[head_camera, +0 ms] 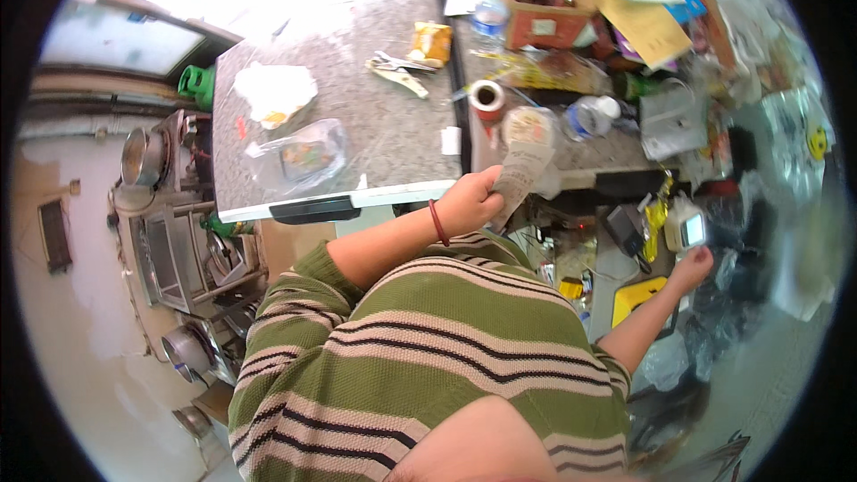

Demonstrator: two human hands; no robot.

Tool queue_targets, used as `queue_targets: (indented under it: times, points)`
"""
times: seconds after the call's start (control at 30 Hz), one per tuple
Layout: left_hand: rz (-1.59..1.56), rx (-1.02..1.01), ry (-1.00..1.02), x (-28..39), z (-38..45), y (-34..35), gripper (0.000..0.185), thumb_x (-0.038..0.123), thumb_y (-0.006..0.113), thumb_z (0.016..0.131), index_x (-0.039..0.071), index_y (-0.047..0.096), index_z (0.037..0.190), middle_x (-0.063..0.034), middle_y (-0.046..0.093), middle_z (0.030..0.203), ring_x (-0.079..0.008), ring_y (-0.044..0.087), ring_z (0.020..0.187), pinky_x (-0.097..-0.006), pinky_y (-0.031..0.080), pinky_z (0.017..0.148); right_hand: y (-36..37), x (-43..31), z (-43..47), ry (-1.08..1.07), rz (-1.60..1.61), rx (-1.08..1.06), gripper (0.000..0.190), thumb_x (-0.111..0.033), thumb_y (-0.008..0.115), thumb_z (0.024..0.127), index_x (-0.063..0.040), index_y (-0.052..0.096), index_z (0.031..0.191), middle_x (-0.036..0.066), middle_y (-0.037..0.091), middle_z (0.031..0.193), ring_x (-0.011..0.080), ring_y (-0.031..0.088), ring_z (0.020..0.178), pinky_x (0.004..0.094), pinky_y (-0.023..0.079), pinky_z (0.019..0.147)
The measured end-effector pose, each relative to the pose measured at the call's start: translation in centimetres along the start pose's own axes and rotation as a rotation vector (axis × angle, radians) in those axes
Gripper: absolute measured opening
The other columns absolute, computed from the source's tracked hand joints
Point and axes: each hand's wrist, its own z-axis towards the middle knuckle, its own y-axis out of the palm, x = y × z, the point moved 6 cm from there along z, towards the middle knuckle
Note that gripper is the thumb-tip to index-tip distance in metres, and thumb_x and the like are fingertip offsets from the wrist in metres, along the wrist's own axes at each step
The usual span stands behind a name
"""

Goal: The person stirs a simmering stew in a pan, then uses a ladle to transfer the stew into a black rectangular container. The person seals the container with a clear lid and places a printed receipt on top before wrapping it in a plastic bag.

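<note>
My left hand [472, 204], with a dark red band at its wrist, pinches a printed paper receipt [519, 174] in front of my body. Just beyond the receipt is a round, pale container [529, 126], partly covered by it. My right hand [693, 269] reaches out to the right, low beside the counter. Its fingertips are at the lower edge of a small white device with a lit screen [689, 231]. Whether they grip it or only touch it is unclear.
On the speckled counter [388, 140] lie a clear plastic bag [301, 154], a white bag [274, 90], scissors [402, 63] and a yellow packet [430, 43]. A paper roll [487, 99], a plastic bottle [589, 117] and a cardboard box [546, 23] crowd the right. Cookware [144, 156] stands left.
</note>
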Motion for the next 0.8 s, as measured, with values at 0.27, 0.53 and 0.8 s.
queue_targets:
  times: [0.27,0.53,0.8]
  points:
    - [-0.140,0.261,0.259,-4.5,-8.8,-15.9,0.035,-0.003,0.043,0.087,0.001,0.045,0.123,-0.0094,0.053,0.116,-0.0161,0.053,0.105,-0.0311,0.043,0.090,2.6,-44.5,-32.9,-0.373,1.206,-1.449,0.061,-0.033,0.067,0.080,-0.007,0.041,0.127,0.010,0.047,0.126,0.0212,0.043,0.119,0.0391,0.031,0.102]
    - [-0.322,0.661,0.173,-6.4,-18.5,-34.9,0.020,0.002,0.063,0.081,0.001,0.058,0.100,-0.0030,0.063,0.090,-0.0070,0.056,0.076,-0.0239,0.048,0.067,7.3,-57.9,-47.4,-0.221,0.965,-1.636,0.017,-0.001,0.056,0.086,0.001,0.058,0.102,0.003,0.061,0.090,0.0086,0.055,0.082,0.0250,0.045,0.073]
    - [0.573,0.813,0.335,-4.0,-22.4,-45.0,0.016,-0.004,0.059,0.075,0.005,0.063,0.088,-0.0116,0.060,0.081,-0.0293,0.059,0.068,-0.0319,0.048,0.058,8.9,-69.1,-48.8,-1.145,0.657,-1.184,0.026,-0.003,0.049,0.084,-0.005,0.058,0.108,0.014,0.057,0.103,0.0331,0.052,0.098,0.0385,0.042,0.085]
